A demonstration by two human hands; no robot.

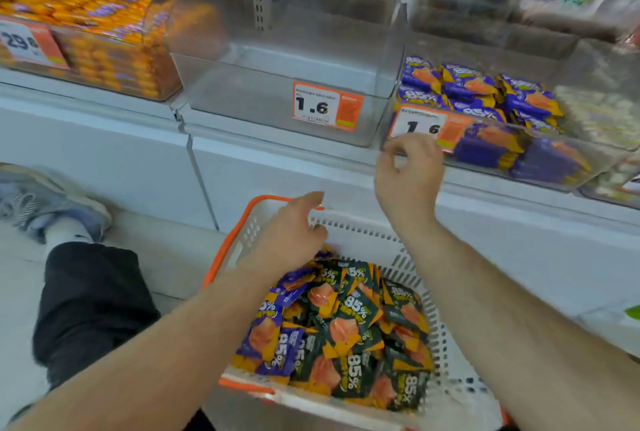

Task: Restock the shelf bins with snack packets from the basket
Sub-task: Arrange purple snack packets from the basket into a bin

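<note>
A white basket with an orange rim [349,228] sits low in the middle, full of dark green snack packets [360,333] and purple snack packets [273,344]. My left hand [294,229] hovers over the basket's far edge with relaxed fingers and holds nothing. My right hand [408,174] is raised in front of the right clear bin [588,164], fingers loosely curled and empty. That bin holds purple packets [485,94]. The middle clear bin [284,98] holds nothing and carries a 1.6 price tag [327,106].
A left bin [104,46] is packed with orange packets. A white shelf ledge [242,139] runs under the bins. A person's dark trouser leg [90,306] and grey shoe [45,202] lie at the left on the floor. More bins sit at the far right.
</note>
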